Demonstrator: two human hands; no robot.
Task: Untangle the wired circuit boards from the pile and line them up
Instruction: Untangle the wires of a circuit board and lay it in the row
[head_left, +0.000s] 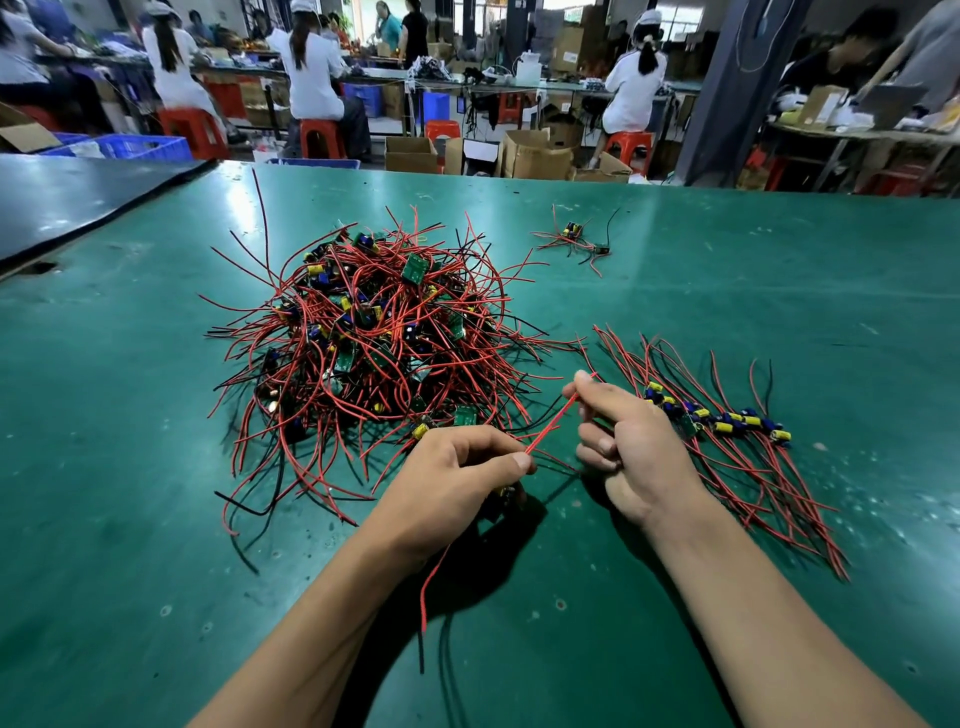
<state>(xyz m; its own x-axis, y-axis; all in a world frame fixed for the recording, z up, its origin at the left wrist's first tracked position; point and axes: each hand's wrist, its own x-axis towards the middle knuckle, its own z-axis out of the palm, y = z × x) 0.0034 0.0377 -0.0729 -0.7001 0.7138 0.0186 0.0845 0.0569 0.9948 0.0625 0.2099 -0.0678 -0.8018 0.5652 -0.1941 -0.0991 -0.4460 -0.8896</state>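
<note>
A big tangled pile (374, 338) of small green circuit boards with red and black wires lies on the green table (779, 270), left of centre. My left hand (452, 483) grips one wired board below the pile's near edge; the board is mostly hidden under the fingers, and a red and a black wire hang from it toward me. My right hand (623, 441) pinches a red wire (553, 423) that stretches taut between both hands. To the right lies a row of lined-up boards (727, 421), their wires fanned out both ways.
A small separate clump of wired boards (576, 239) rests far back on the table. A dark mat (78, 197) covers the table's far left corner. Beyond the table's far edge stand cardboard boxes, blue crates, red stools and seated workers.
</note>
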